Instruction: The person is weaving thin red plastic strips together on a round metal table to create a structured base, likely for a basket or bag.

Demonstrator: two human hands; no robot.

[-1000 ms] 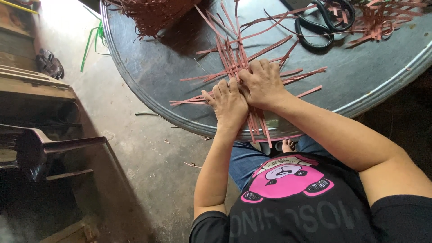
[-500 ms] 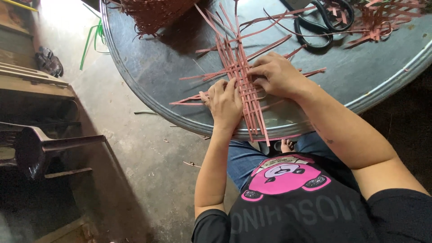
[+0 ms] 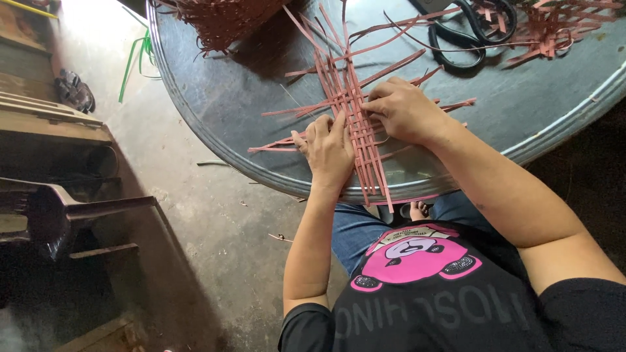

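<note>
At the table's (image 3: 215, 98) near edge, left hand (image 3: 328, 151) presses flat and right hand (image 3: 405, 109) pinches the barely started strip mat (image 3: 355, 117), most strips unwoven.

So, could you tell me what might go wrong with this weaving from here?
The woven strips hang past the round metal table's edge, so the loose ends could catch on the person's lap and shift the lattice. Only the left hand and right hand pin the crossings, which may slip if either lifts. The scissors lie close to stray strips and might snag them.
</note>
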